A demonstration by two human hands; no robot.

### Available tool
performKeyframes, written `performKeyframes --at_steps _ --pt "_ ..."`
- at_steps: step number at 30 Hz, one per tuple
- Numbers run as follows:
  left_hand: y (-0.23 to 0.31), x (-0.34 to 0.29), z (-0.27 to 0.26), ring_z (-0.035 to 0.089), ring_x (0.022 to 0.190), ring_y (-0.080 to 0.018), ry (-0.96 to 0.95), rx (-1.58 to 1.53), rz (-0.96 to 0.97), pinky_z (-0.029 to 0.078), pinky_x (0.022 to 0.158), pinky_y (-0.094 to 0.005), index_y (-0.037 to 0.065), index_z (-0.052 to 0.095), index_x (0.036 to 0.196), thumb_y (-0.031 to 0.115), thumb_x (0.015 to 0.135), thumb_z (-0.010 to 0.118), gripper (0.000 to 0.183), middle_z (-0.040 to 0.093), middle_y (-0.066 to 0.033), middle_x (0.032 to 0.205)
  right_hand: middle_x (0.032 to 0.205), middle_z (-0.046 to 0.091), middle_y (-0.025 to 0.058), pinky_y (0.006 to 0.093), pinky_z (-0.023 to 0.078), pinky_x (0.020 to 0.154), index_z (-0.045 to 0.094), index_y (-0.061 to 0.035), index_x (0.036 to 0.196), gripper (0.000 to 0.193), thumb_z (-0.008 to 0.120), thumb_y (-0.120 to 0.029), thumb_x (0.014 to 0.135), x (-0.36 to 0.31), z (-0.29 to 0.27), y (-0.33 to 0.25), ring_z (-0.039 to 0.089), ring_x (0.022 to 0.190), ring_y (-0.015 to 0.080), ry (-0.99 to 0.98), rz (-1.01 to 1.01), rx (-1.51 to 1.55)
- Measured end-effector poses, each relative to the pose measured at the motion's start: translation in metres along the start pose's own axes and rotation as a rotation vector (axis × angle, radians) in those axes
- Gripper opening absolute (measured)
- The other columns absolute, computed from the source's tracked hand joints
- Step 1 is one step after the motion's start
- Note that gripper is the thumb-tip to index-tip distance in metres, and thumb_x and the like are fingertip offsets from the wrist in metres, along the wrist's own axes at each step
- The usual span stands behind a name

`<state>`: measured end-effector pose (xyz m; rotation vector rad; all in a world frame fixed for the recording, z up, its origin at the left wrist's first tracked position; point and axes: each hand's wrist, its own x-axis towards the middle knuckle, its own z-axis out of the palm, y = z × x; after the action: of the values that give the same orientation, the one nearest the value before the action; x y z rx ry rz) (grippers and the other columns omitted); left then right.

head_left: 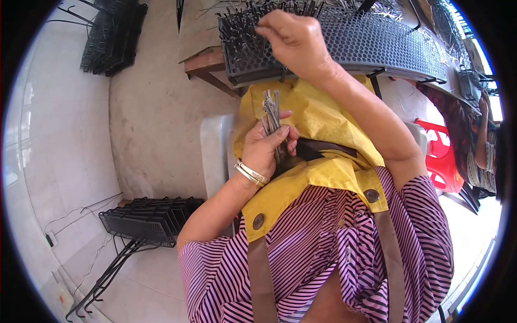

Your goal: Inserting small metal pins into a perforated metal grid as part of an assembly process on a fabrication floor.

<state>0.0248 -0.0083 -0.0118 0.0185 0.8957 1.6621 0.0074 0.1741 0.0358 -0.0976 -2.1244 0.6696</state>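
Observation:
My left hand (262,149) is wrapped around a bundle of thin grey metal rods (272,107), held above my lap with their tips pointing up. A long dark perforated tray (371,48) lies across in front of me, its surface full of round holes. Many similar rods (242,37) stand packed together in its left end. Over that end hovers my right hand (299,43), with thumb and fingertips pinched together. Whatever is between those fingertips is too small to make out.
A wooden table (207,62) supports the tray, with loose rods behind it. Stacked black racks (151,218) stand at lower left, and more black racks (116,40) at upper left. To the right are a red plastic stool (439,156) and another person's arm (482,134).

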Motion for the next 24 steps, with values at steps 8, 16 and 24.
performKeyframes --at_steps 8,16,24 --pt "0.003 0.001 -0.001 0.048 0.056 -0.0146 -0.002 -0.058 -0.006 0.041 0.050 -0.0262 0.001 0.043 0.107 0.008 0.082 0.051 0.028 0.054 -0.0090 0.072 0.069 0.056 0.0135 0.0336 0.045 0.054 0.054 -0.0011 0.076 0.010 0.054 0.003 0.066 0.006 0.001 -0.009 0.056 0.062 0.0304 -0.315 -0.148 -0.036" --pt "0.006 0.001 -0.001 0.045 0.053 -0.0136 -0.002 -0.062 -0.020 0.037 0.046 -0.0246 0.003 0.043 0.103 0.012 0.083 0.050 0.023 0.052 -0.0087 0.072 0.056 0.052 0.0160 0.0352 0.042 0.049 0.056 -0.0001 0.077 0.012 0.060 -0.008 0.068 0.005 0.004 0.009 0.053 0.054 0.0330 -0.352 0.136 -0.068" --pt "0.011 -0.002 0.004 0.043 0.051 -0.0136 0.038 -0.054 0.020 0.034 0.043 -0.0234 0.008 0.040 0.099 0.017 0.086 0.045 0.017 0.051 -0.0088 0.072 0.056 0.055 0.0047 0.0239 0.040 0.042 0.053 0.0044 0.085 0.020 0.063 -0.009 0.073 -0.035 -0.014 -0.022 0.053 0.048 0.0088 -0.412 0.511 0.249"
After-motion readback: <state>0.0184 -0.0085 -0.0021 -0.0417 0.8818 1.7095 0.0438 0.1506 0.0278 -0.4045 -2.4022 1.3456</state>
